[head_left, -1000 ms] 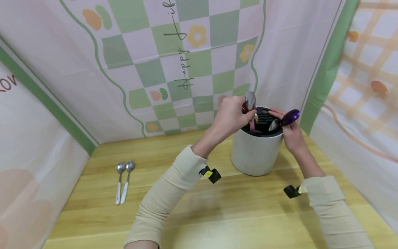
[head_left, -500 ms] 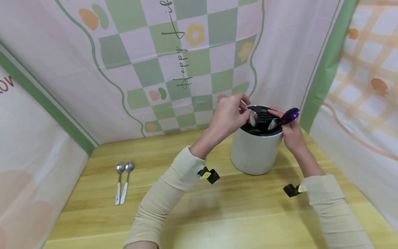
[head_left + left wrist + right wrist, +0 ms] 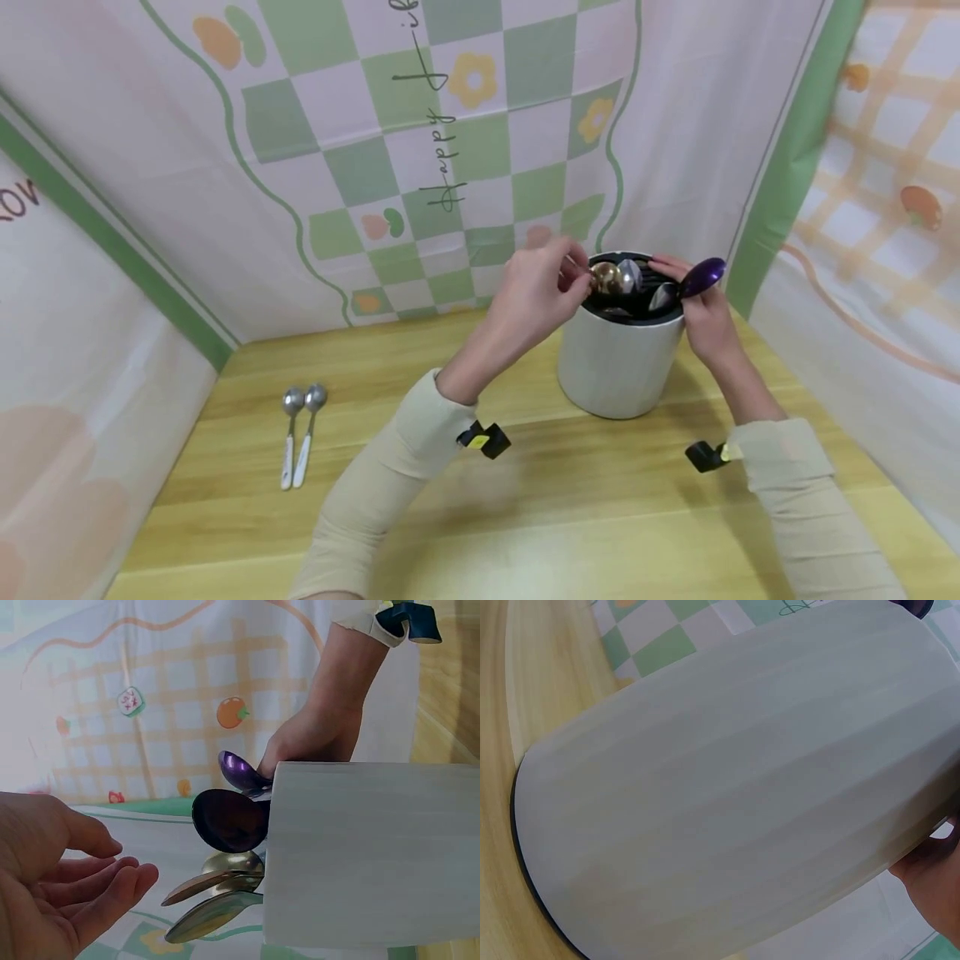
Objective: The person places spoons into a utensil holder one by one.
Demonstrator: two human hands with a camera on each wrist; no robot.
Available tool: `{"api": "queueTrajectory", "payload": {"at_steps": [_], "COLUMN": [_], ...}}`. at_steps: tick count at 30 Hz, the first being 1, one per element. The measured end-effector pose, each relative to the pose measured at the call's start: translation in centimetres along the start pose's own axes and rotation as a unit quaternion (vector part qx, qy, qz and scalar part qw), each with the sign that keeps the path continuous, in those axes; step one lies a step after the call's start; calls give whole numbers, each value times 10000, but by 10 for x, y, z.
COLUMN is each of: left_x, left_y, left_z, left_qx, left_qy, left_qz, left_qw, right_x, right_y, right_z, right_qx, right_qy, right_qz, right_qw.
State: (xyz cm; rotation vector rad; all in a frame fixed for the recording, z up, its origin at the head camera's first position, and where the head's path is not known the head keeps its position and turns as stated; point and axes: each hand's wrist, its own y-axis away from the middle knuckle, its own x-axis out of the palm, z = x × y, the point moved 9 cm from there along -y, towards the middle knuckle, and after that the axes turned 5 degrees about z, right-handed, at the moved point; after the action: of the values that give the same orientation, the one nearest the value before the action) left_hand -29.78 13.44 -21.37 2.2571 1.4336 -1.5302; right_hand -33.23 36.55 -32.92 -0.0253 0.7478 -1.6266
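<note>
A white utensil holder [image 3: 618, 371] with a black insert stands upright on the table. Spoons stick out of it bowl end up: a gold one [image 3: 606, 278], a silver one [image 3: 630, 275], another silver one [image 3: 663, 297] and a shiny purple one [image 3: 703, 277] leaning over the right rim. My left hand [image 3: 534, 283] is just left of the rim. In the left wrist view its fingers [image 3: 120, 896] are loosely bent and apart from the spoon bowls, holding nothing. My right hand [image 3: 705, 321] grips the holder's right side at the rim, fingers along the back edge.
Two silver spoons [image 3: 302, 433] with white handles lie side by side on the wooden table [image 3: 525, 517] at left. A patterned cloth [image 3: 480, 150] hangs behind the table, with more cloth at both sides.
My left hand lowers a silver spoon with a pinkish handle into the holder, lets go and draws back left. My right hand stays at the rim.
</note>
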Motion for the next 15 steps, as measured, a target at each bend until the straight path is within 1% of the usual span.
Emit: {"api": "queueTrajectory", "payload": {"at_steps": [2,5,10,15], "left_x": [-2,-4,-5,-5], "left_y": [7,18,33,50], "left_z": [3,8,17,28], "left_qx": [43,18,-118,-321], "left_qy": [15,54,124,300], "left_qz": [-38,-53,-17,-13], "left_qw": [10000,10000,9999,9990], "right_x": [1,1,2,2], "right_y": [0,-1,-2,-1], "right_z": [-1,-2,-3,-4], "right_qx": [39,94,98,89], "right_qy": [28,55,60,92], "right_qz": [18,31,11,7], "right_qw": [10000,9999,9999,9999]}}
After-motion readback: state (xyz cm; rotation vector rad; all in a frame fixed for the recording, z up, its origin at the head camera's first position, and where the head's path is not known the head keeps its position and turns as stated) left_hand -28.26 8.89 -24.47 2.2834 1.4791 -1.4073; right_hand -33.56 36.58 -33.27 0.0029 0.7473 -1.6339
